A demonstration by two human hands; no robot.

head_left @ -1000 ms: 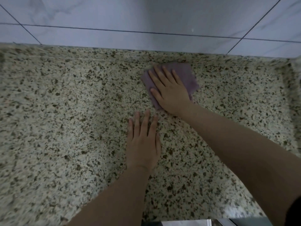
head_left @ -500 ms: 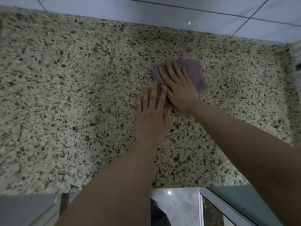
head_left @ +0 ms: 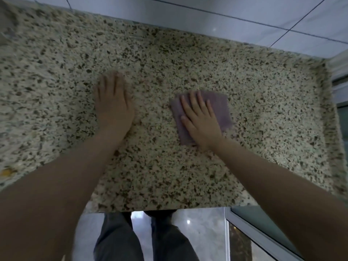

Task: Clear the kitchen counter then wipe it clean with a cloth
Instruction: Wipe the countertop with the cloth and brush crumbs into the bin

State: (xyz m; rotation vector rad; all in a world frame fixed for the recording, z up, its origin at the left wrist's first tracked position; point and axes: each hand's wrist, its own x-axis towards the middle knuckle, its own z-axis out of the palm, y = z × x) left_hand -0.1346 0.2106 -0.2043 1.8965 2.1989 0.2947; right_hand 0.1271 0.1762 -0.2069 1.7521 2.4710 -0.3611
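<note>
A folded purple cloth (head_left: 222,108) lies flat on the speckled granite counter (head_left: 188,63), right of centre. My right hand (head_left: 200,119) presses down on it with straight, spread fingers and covers its left half. My left hand (head_left: 113,104) lies flat on the bare stone to the left, fingers together and blurred by motion. A wide strip of counter separates the two hands.
A white tiled wall (head_left: 226,8) runs along the back of the counter. The counter's front edge (head_left: 169,210) is near me, with my legs (head_left: 122,240) and a glossy floor below. A metal-framed cabinet door (head_left: 263,234) shows at lower right. A small yellow speck (head_left: 5,171) sits at far left.
My left hand has slid left, away from the cloth it had been beside. My right hand and the cloth have moved toward me, away from the wall. My head has tilted further down.
</note>
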